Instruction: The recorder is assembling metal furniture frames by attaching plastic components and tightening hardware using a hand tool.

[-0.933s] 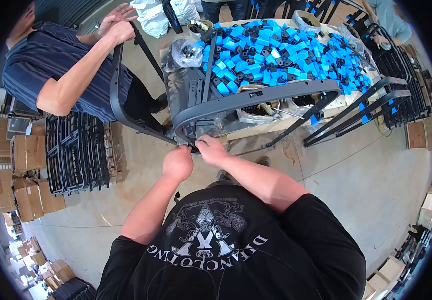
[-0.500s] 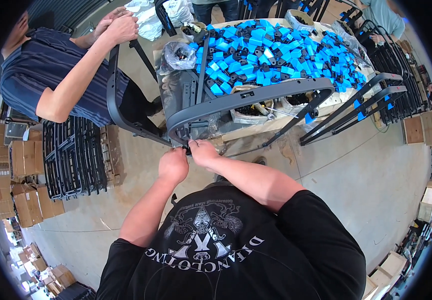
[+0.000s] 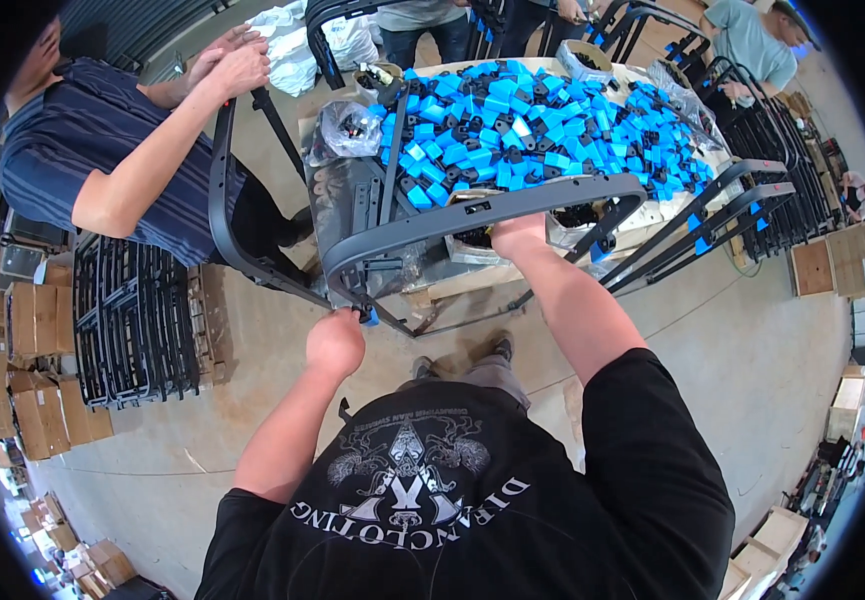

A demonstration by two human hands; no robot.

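workshop: stacked black frames (image 3: 137,325), heaped blue parts (image 3: 542,125), cartons (image 3: 37,412)

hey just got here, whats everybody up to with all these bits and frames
A person's left hand is at the near lower corner of a dark frame, beside a small blue part. The right hand reaches to a box of black parts; its fingers are hidden behind the rail. To the left, a co-worker has both hands by the upper end of another frame. A heap of blue and black pieces covers much of the table.
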